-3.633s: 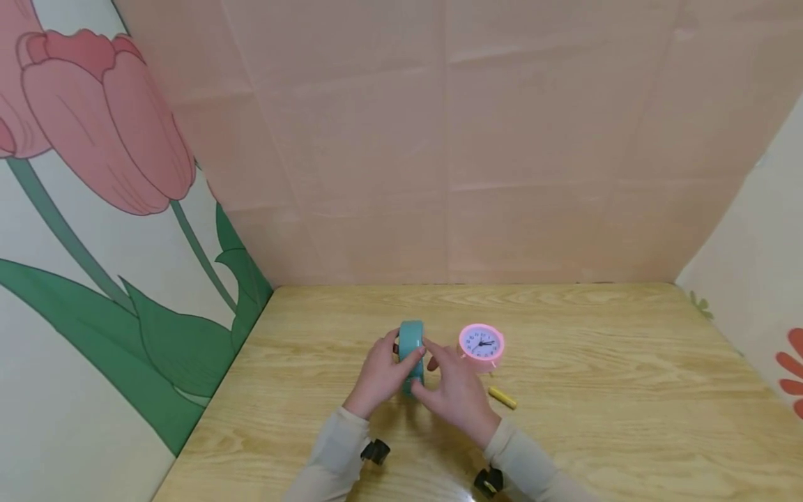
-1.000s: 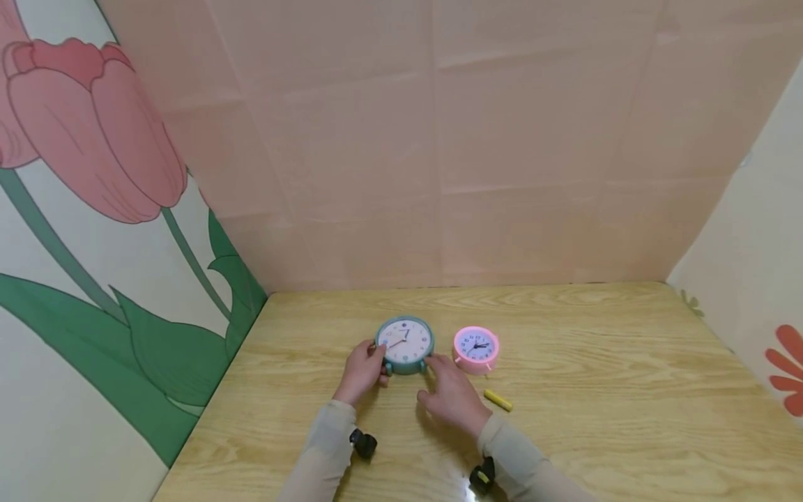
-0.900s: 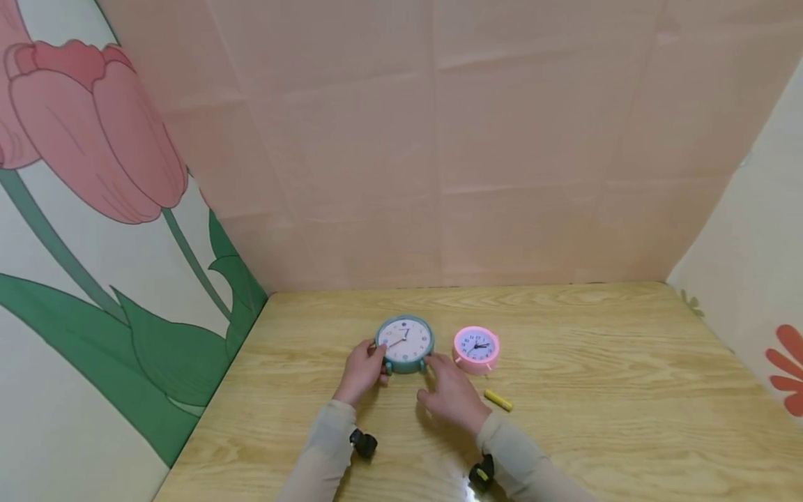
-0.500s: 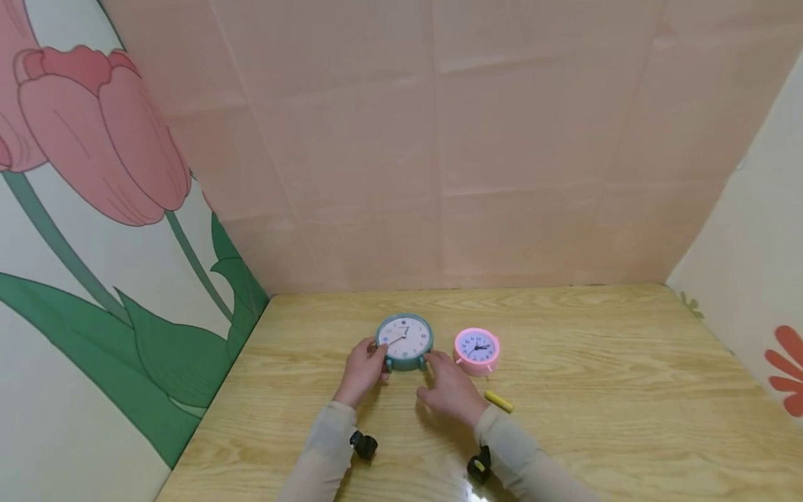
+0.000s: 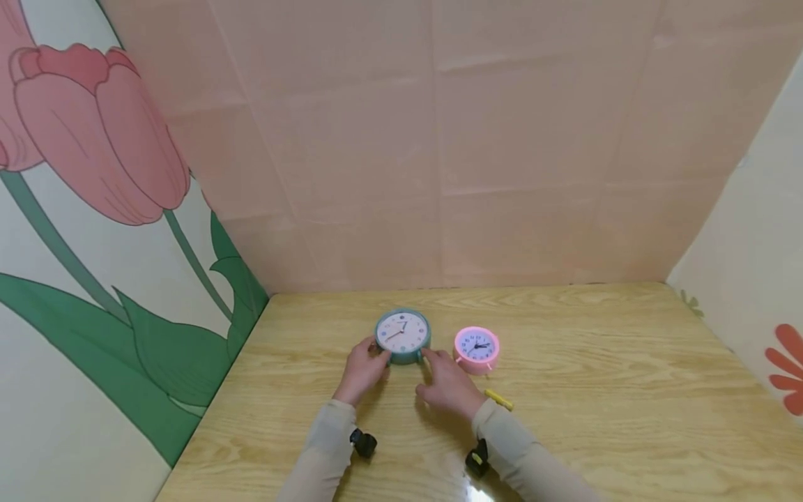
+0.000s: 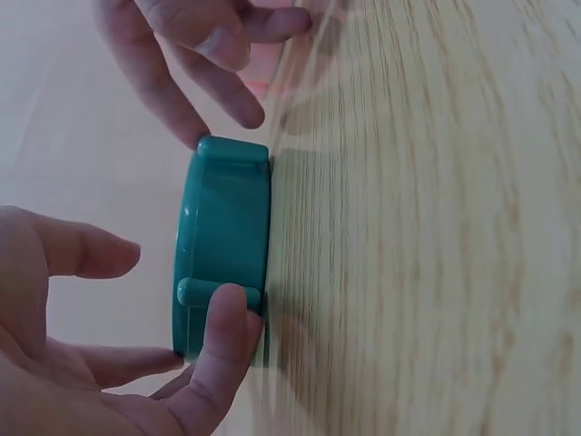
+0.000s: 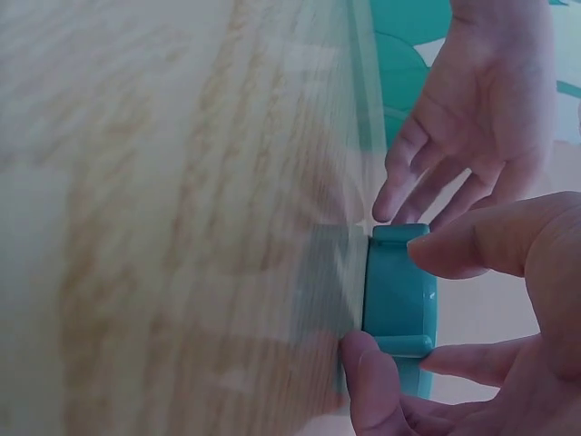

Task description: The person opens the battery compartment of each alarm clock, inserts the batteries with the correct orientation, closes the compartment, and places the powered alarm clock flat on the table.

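Observation:
A teal round alarm clock point(image 5: 403, 333) lies on its back on the wooden table, white face up and its two stub feet toward me. Beside its lower left rim is my left hand point(image 5: 362, 371); in the left wrist view its fingers point(image 6: 222, 341) touch the clock's side and foot while the thumb stays off. My right hand point(image 5: 450, 383) reaches in from the other side, fingertips against the lower right rim near the other foot. The right wrist view shows the clock's teal side point(image 7: 399, 295) resting against the tabletop, with both hands around it.
A smaller pink alarm clock point(image 5: 477, 348) lies face up just right of the teal one. Behind my right wrist is a small yellow stick-like piece point(image 5: 500, 399). A pinkish covered wall point(image 5: 439, 174) closes off the table's back edge.
Earlier both hands held the teal clock up edge-on. It now lies face up, and over the last second it has shifted slightly away from me, with both hands still at its near rim.

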Tool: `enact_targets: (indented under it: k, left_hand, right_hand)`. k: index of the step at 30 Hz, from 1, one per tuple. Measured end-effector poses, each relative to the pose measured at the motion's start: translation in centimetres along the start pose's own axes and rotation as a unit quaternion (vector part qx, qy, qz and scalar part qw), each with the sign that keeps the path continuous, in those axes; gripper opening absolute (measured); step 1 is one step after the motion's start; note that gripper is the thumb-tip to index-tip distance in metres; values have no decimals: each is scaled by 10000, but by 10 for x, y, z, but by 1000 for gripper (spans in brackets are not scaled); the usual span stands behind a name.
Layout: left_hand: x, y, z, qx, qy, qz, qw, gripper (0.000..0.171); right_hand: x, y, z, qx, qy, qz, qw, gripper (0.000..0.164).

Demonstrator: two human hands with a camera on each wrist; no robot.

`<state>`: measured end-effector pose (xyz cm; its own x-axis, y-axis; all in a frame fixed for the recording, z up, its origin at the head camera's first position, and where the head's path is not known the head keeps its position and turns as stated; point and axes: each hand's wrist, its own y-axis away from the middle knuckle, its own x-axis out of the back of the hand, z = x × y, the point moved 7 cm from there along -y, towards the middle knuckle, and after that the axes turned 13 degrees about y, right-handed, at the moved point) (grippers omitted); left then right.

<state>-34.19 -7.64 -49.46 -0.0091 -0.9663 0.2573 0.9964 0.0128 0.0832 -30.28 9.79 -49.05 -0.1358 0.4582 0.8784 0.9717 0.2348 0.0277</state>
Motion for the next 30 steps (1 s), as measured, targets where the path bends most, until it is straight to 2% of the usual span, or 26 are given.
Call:
enact_targets:
  k: [5,9,12,14,16,19,21,23,27,30]
  left_hand:
    - [0,-1,-1,21,146,-166,9998,55]
    - [4,1,0,-132,111,139,9998,58]
    - [7,3,3,-272,63,428,9987,52]
    - [8,6,5,-353,77,465,9983,42]
    - [5,10,8,-448,38,260,9986,31]
    - [-3,17,10,-440,-63,-381,9983,21]
    - [-11,22,11,-417,-142,-863,9953,21]
    - [-17,28,13,-414,-242,-1206,9915,21]
    - [-26,38,20,-605,-422,-1567,9849,20]
    - [-31,43,21,-583,-431,-1712,9826,22]
  right_hand:
    - [1,-1,1,1,-27,-17,10000,79]
    - [3,-1,4,-41,-173,66,9998,73]
    - [13,2,8,-51,-155,436,9989,67]
    - [22,4,12,-68,-42,780,9969,63]
    - [33,8,16,-44,87,1128,9936,61]
    - [49,13,26,-52,302,1548,9875,60]
    - [58,15,35,-171,433,1704,9843,61]
    - [64,16,45,-379,542,1803,9814,64]
    - [70,18,62,-737,608,1747,9800,77]
    - [69,20,73,-888,644,1649,9802,90]
